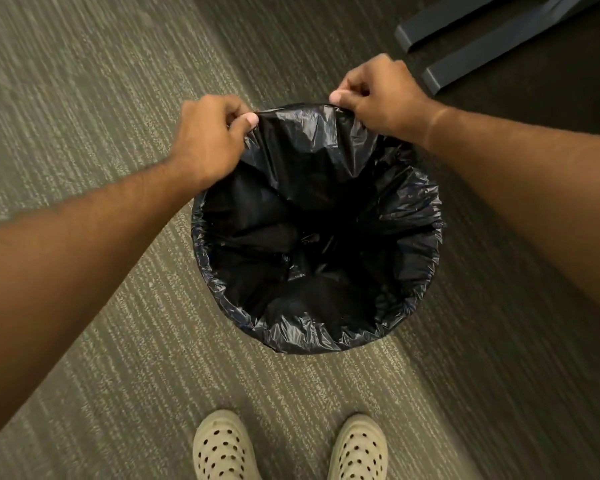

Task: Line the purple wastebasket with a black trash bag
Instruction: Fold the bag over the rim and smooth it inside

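Note:
A black trash bag point(312, 237) sits inside a round wastebasket on the carpet, its mouth wide open. The bag's edge is folded over the near, left and right rim and hides the basket, so no purple shows. At the far side the bag's edge is lifted up. My left hand point(210, 136) pinches that edge at its left end, and my right hand point(378, 95) pinches it at its right end, both between thumb and fingers.
Grey-green striped carpet point(84, 98) lies all around. Two dark furniture feet point(482, 46) stand at the far right. My two pale perforated shoes point(222, 448) are just in front of the basket at the bottom edge.

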### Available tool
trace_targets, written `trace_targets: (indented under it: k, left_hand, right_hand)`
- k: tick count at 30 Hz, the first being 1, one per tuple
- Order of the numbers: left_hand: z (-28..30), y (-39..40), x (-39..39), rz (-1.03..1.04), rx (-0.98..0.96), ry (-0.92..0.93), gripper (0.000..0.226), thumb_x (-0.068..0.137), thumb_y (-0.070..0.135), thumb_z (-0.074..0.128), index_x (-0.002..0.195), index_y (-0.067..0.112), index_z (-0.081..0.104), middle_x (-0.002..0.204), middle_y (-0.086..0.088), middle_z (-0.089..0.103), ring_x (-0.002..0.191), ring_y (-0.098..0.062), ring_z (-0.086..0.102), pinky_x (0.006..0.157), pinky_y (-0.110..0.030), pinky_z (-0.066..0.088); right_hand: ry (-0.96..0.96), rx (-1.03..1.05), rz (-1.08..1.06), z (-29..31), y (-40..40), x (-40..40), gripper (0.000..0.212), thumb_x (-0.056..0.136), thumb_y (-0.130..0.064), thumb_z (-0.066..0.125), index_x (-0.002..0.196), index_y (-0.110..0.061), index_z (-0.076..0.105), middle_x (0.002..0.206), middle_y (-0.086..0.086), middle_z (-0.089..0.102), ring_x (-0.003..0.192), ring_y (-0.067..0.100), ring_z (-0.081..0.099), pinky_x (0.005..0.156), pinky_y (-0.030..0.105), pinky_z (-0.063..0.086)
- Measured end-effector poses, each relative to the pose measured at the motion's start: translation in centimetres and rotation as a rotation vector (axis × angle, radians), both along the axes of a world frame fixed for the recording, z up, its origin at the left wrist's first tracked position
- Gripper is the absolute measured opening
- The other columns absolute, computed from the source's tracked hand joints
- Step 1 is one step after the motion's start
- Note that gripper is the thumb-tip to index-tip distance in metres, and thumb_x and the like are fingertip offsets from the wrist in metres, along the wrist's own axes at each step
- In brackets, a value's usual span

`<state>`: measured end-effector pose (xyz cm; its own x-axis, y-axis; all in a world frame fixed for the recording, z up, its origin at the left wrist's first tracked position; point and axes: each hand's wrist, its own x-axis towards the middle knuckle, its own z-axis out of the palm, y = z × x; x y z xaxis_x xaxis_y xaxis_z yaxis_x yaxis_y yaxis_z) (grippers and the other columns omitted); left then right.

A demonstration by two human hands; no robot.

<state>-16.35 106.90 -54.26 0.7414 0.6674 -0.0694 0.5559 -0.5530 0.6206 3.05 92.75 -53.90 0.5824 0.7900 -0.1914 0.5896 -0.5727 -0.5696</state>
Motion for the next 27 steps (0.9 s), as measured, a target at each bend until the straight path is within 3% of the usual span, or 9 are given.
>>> trace_targets:
  k: [2,4,8,14,17,20,24,27]
  left_hand:
    - [-0.1,0.4,0.4,0.061,-0.07,-0.008,0.018,0.096,0.026,0.057,0.082,0.017,0.064,0.064,0.01,0.055,0.059,-0.002,0.049,0.054,-0.006,0.035]
    - [-0.3,0.7,0.7,0.144,-0.176,-0.051,0.023,0.096,0.028,0.057,0.074,0.022,0.061,0.063,0.013,0.052,0.059,-0.002,0.05,0.058,-0.014,0.04]
    - [0.0,1.0,0.6,0.146,-0.276,-0.112,0.027,0.092,0.027,0.061,0.066,0.028,0.061,0.063,0.012,0.055,0.058,0.0,0.052,0.06,-0.018,0.046]
    - [0.5,1.3,0.1,0.146,-0.385,-0.143,0.024,0.087,0.022,0.061,0.064,0.026,0.066,0.072,0.005,0.065,0.073,-0.012,0.062,0.078,-0.037,0.057]
    - [0.8,1.3,0.4,0.156,-0.407,-0.172,0.023,0.085,0.024,0.061,0.063,0.024,0.067,0.071,0.004,0.067,0.075,-0.012,0.063,0.083,-0.039,0.056]
    - [1.2,1.3,1.0,0.185,-0.462,-0.19,0.023,0.084,0.023,0.06,0.062,0.024,0.065,0.073,0.002,0.066,0.078,-0.014,0.062,0.085,-0.042,0.055]
    - [1.0,1.4,1.4,0.236,-0.502,-0.161,0.023,0.091,0.018,0.06,0.069,0.024,0.065,0.082,0.0,0.068,0.087,-0.018,0.067,0.088,-0.041,0.058]
    - [0.2,1.3,1.3,0.26,-0.49,-0.132,0.017,0.093,0.018,0.062,0.077,0.023,0.065,0.089,-0.005,0.07,0.088,-0.02,0.07,0.082,-0.037,0.06]
  right_hand:
    - [0.021,0.005,-0.038,-0.2,0.4,0.3,0.027,0.095,-0.034,0.059,0.086,-0.013,0.072,0.076,-0.01,0.063,0.07,-0.006,0.054,0.058,0.0,0.034]
    - [0.07,0.015,-0.092,-0.3,0.8,0.5,0.027,0.097,-0.034,0.055,0.086,-0.015,0.071,0.071,-0.013,0.058,0.065,-0.007,0.051,0.048,-0.001,0.032]
    - [0.151,0.002,0.049,0.1,0.6,0.2,0.018,0.09,-0.037,0.064,0.088,-0.021,0.071,0.072,-0.013,0.061,0.066,-0.006,0.054,0.062,0.011,0.041]
    - [0.062,0.034,0.125,0.8,-0.1,-0.2,0.011,0.086,-0.03,0.071,0.092,-0.022,0.074,0.08,-0.009,0.068,0.068,-0.009,0.059,0.058,-0.002,0.041]
    - [0.048,0.074,0.067,1.0,0.3,0.1,0.012,0.09,-0.03,0.066,0.089,-0.019,0.072,0.079,-0.008,0.067,0.069,-0.006,0.058,0.064,0.004,0.046]
    - [0.169,0.089,-0.034,0.8,1.0,0.3,0.019,0.09,-0.035,0.062,0.08,-0.021,0.068,0.071,-0.011,0.064,0.064,-0.006,0.057,0.063,0.015,0.049]
    - [0.325,0.113,-0.182,0.3,1.5,0.9,0.029,0.091,-0.035,0.063,0.066,-0.022,0.059,0.06,-0.008,0.059,0.042,-0.008,0.052,0.041,0.01,0.041]
    - [0.441,0.02,-0.236,-0.2,1.2,1.4,0.03,0.089,-0.037,0.067,0.064,-0.022,0.059,0.061,-0.006,0.062,0.048,0.002,0.058,0.047,0.018,0.05]
